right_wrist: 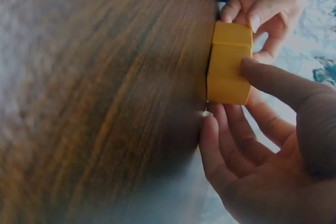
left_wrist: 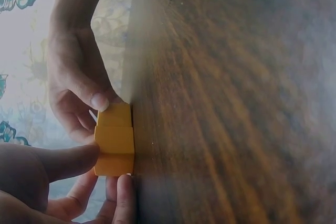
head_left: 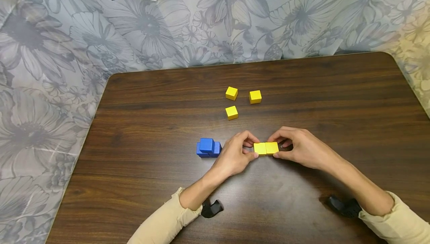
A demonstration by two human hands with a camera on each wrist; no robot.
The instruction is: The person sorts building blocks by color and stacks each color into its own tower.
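Two yellow cubes stand side by side on the table, faces touching. My left hand (head_left: 236, 153) pinches the left yellow cube (head_left: 260, 148) between thumb and fingers. From the other side, my right hand (head_left: 299, 147) pinches the right yellow cube (head_left: 272, 148). In the left wrist view the joined pair (left_wrist: 115, 140) rests against the wooden surface, with both thumbs on it. Just left of my left hand is a small stack of blue cubes, one upper blue cube (head_left: 206, 145) sitting across the lower ones; my hand sits close to its right edge.
Three loose yellow cubes lie farther back: one at the rear left (head_left: 231, 93), a rear right cube (head_left: 255, 96) and a nearer cube (head_left: 231, 113). The dark wooden table (head_left: 151, 105) ends at a flower-patterned cloth (head_left: 147, 31) behind and to the left.
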